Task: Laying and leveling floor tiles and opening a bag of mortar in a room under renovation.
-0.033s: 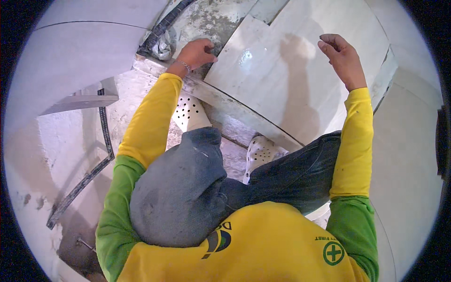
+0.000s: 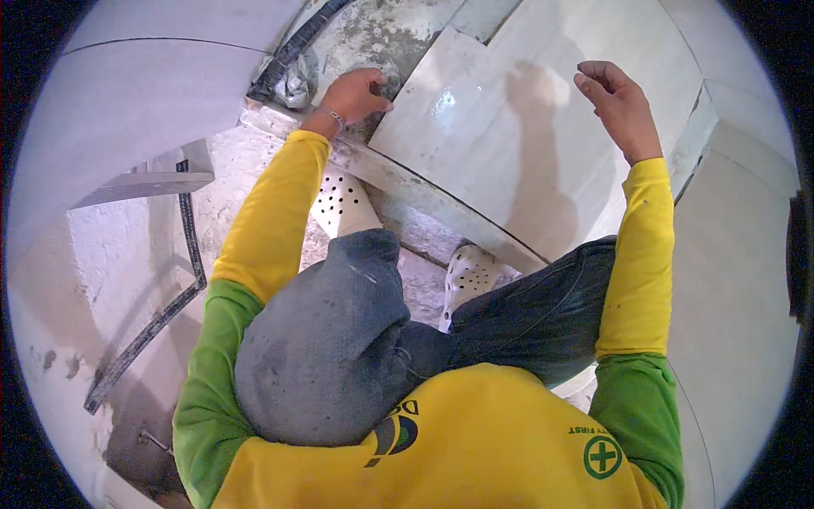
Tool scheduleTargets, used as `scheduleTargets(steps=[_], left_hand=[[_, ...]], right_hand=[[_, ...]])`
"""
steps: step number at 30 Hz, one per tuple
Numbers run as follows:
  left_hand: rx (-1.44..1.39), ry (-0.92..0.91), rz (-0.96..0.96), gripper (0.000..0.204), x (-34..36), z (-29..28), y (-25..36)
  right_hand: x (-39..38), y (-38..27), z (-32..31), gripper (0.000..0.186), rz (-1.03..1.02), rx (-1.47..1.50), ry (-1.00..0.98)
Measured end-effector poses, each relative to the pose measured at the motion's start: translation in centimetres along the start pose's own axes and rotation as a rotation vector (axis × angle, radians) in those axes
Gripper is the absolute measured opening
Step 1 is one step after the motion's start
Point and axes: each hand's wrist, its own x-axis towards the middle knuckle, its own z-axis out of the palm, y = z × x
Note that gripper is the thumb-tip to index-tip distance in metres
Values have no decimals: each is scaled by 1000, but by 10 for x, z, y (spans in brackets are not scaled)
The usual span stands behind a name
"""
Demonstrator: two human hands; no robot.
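Note:
My left hand [image 2: 352, 95] is over the rough, stained cement surface [image 2: 373, 34], beside the left edge of a large pale tile [image 2: 475, 119]. Its fingers curve loosely, thumb and fingertips stand apart, and nothing shows between them. A chain bracelet [image 2: 332, 116] circles that wrist. My right hand [image 2: 623, 102] is raised above the tile's right part, casting a shadow on it. Thumb and fingers there bend toward each other in a near pinch; a small dark spot shows at the fingertips, too small to name. The tile has a stepped notch at its far left corner.
A black wrapped pipe [image 2: 292, 51] stands at the far left beside crumpled plastic [image 2: 296, 89]. My white perforated clogs [image 2: 343, 206] rest below the raised ledge [image 2: 441, 204]. A dark bent strip [image 2: 157, 322] runs down the left. Pale wall panels [image 2: 742, 280] enclose the right side.

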Motion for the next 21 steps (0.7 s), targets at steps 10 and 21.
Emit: scheduleTargets(steps=[10, 21], left_hand=[[-86, -57, -104, 56, 7, 0, -1], [117, -35, 63, 59, 9, 7, -3]], right_hand=[[2, -10, 6, 34, 19, -21, -37], [6, -17, 15, 36, 33, -30, -48]])
